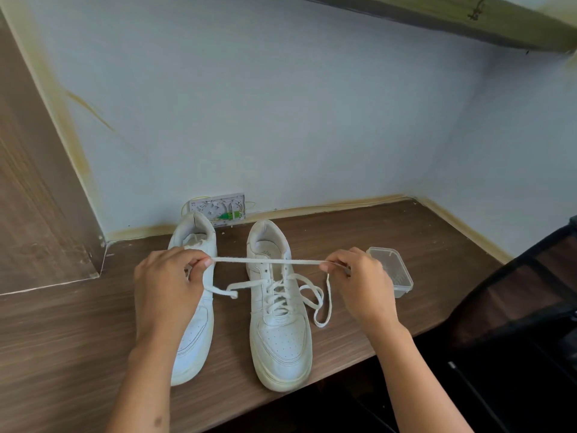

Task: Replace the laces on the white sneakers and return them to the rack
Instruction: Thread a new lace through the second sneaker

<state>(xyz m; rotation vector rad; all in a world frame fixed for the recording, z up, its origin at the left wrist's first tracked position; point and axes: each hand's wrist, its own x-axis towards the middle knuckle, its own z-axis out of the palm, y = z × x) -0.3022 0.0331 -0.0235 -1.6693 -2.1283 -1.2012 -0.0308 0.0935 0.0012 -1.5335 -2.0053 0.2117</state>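
Two white sneakers stand side by side on the brown wood-grain bench [390, 245], toes toward me, heels toward the pale blue wall. From my seat at the feed, the left hand [165, 285] covers the middle of the left sneaker [193, 339] and hides its eyelets. Its fingers [199, 262] are curled and pinch one end of a flat, cream-coloured lace [268, 261]. The right hand [359, 282] pinches the other end the same way, so the lace runs taut and level above the tongue of the right sneaker [281, 332]. That shoe has perforated toe leather, a thick yellowed sole and a second lace [278, 295] threaded partway up, with loose loops spilling onto the bench on both sides. Just behind the right hand sits a small clear plastic tub [393, 270], rectangular with rounded corners. Against the wall behind the heels leans a white plastic plate [218, 207] with a green part. A dark mesh chair [530, 292] crowds in on the right.
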